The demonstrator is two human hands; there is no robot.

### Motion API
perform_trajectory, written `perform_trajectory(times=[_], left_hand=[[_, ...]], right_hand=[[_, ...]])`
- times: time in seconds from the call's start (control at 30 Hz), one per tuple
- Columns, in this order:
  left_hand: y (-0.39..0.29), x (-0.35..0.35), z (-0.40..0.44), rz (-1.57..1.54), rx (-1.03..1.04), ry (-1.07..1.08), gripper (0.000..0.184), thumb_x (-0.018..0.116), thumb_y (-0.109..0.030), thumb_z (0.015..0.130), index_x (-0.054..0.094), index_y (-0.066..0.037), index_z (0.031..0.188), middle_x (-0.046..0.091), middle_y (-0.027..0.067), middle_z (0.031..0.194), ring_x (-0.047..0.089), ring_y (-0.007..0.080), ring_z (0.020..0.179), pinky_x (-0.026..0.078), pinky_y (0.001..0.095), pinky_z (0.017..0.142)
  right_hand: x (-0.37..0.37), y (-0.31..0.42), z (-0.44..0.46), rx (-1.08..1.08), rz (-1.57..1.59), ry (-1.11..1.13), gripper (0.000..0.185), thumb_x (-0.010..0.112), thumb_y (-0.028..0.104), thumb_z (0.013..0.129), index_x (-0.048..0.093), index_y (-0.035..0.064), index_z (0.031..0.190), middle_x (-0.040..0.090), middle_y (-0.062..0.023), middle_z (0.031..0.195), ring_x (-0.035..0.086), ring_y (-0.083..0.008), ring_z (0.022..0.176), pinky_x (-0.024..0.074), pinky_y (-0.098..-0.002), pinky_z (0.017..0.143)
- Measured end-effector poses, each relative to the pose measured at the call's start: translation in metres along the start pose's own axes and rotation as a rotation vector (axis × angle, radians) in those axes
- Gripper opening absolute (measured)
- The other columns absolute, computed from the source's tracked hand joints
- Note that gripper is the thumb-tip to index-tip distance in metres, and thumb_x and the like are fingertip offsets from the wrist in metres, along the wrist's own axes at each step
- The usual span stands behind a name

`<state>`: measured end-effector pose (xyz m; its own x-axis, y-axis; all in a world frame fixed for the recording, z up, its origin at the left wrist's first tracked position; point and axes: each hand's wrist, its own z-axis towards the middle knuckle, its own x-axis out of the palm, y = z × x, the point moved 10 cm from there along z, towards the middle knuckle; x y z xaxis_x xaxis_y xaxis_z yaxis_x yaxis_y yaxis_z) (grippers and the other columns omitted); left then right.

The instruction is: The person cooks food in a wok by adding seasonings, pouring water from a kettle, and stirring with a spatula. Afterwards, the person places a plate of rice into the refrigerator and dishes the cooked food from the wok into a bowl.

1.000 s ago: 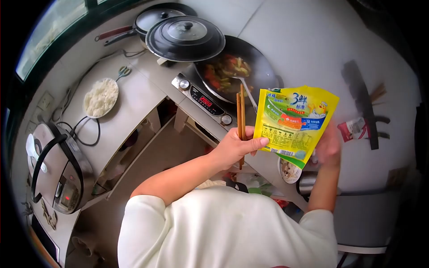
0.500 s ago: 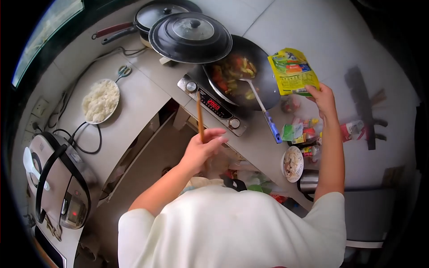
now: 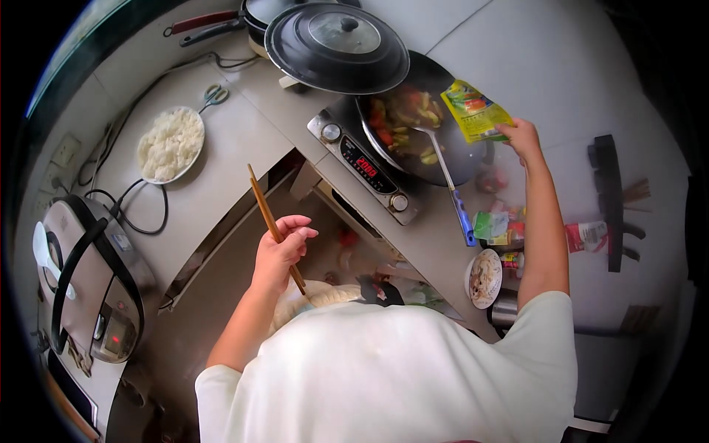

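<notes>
My left hand (image 3: 281, 251) is closed around a pair of wooden chopsticks (image 3: 264, 203), held over the gap in front of the counter. In my right hand (image 3: 521, 140) is a yellow seasoning packet (image 3: 475, 111), tipped over the right part of the wok (image 3: 461, 166). Red and green vegetable pieces (image 3: 402, 118) lie in the wok. A spatula (image 3: 443, 166) with a blue handle rests in it, the handle sticking out over the near rim. The wok stands on an induction cooker (image 3: 362, 166) with a lit red display. Whether anything falls from the packet cannot be made out.
A large wok lid (image 3: 343, 48) overlaps the wok's far-left edge. To the left are a plate of rice (image 3: 170, 144), scissors (image 3: 215, 96) and a rice cooker (image 3: 96, 277). A bowl (image 3: 484, 279) and seasoning packs (image 3: 502, 227) sit at the right, near a knife rack (image 3: 607, 203).
My left hand has moved left and toward me, its chopsticks now slanting. My right hand has tilted the packet further and shifted it slightly up. The whole view has shifted somewhat.
</notes>
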<state>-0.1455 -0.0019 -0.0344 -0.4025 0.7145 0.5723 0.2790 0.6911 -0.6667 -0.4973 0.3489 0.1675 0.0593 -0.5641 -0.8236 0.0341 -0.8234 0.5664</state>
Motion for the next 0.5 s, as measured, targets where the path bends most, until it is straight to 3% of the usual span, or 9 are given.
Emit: perform_trajectory(times=[0.1, 0.4, 0.5], left_hand=[[-0.001, -0.002, 0.001, 0.004, 0.005, -0.013, 0.017, 0.059, -0.009, 0.081, 0.056, -0.006, 0.098, 0.061, 0.0035, 0.083, 0.044, 0.0049, 0.061, 0.033, 0.0153, 0.050], [0.003, 0.001, 0.004, -0.014, 0.003, -0.017, 0.015, 0.055, -0.005, 0.084, 0.054, -0.004, 0.099, 0.060, 0.0060, 0.084, 0.041, 0.0028, 0.055, 0.029, 0.0133, 0.045], [0.004, 0.001, 0.004, -0.021, 0.003, -0.013, 0.015, 0.055, -0.005, 0.084, 0.054, -0.004, 0.098, 0.060, 0.0062, 0.084, 0.041, 0.0027, 0.054, 0.029, 0.0133, 0.044]], right_hand=[[0.001, -0.007, 0.013, -0.010, -0.158, 0.004, 0.021, 0.066, 0.016, 0.075, 0.066, -0.0011, 0.088, 0.062, -0.0040, 0.071, 0.054, -0.0101, 0.061, 0.0432, -0.0266, 0.056], [0.003, -0.012, 0.016, -0.020, -0.120, 0.015, 0.022, 0.066, 0.016, 0.075, 0.066, -0.0009, 0.089, 0.062, -0.0036, 0.071, 0.053, -0.0090, 0.061, 0.0426, -0.0263, 0.057], [0.003, -0.010, 0.005, 0.006, 0.091, -0.021, 0.023, 0.066, 0.016, 0.075, 0.065, -0.0011, 0.091, 0.062, -0.0042, 0.073, 0.054, -0.0094, 0.062, 0.0432, -0.0266, 0.058]])
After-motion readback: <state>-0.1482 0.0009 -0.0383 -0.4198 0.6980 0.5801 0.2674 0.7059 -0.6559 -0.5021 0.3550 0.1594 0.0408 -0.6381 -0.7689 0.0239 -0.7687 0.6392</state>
